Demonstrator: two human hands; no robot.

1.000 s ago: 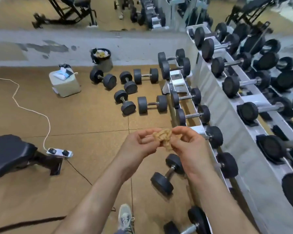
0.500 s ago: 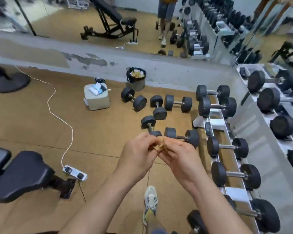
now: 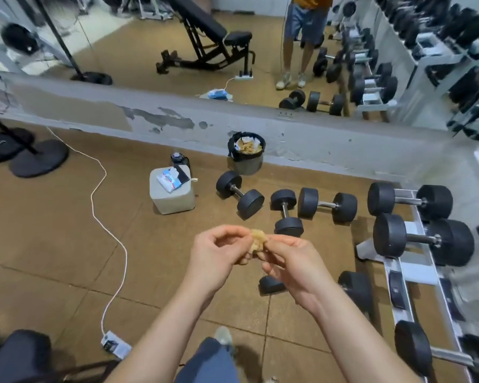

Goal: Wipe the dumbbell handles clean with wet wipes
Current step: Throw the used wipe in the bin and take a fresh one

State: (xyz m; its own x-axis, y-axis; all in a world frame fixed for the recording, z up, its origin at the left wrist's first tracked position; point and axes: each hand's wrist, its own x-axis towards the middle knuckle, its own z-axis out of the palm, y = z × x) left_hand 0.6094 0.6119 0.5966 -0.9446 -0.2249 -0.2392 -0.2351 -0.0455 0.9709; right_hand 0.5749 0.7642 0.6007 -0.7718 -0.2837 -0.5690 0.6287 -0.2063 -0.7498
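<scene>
a crumpled, tan-stained wet wipe (image 3: pixel 258 239) is held in mid-air between both hands, nearer the viewer than the waste bin (image 3: pixel 245 167) and slightly to its right. it is bunched into a lump with no clear long axis. the left hand (image 3: pixel 219 255) pinches the wipe's left side between thumb and forefinger, with the other fingers curled under. the right hand (image 3: pixel 291 265) pinches its right side with thumb and bent fingers.

three black dumbbells lie on the floor between the bin and the wipe. the diagonal dumbbell (image 3: pixel 239 194), just in front of the bin, runs from far left to near right. the middle dumbbell (image 3: pixel 285 210), to the bin's right, points straight away from the viewer. the crosswise dumbbell (image 3: pixel 327 204), further right, lies left to right.

left of the bin, a grey cube stool (image 3: pixel 174 201) carries a pack of wipes (image 3: pixel 168 181) with blue and red print, too small to read. the bin holds used wipes. far right of it stands a white rack (image 3: pixel 423 275) holding more dumbbells.
</scene>
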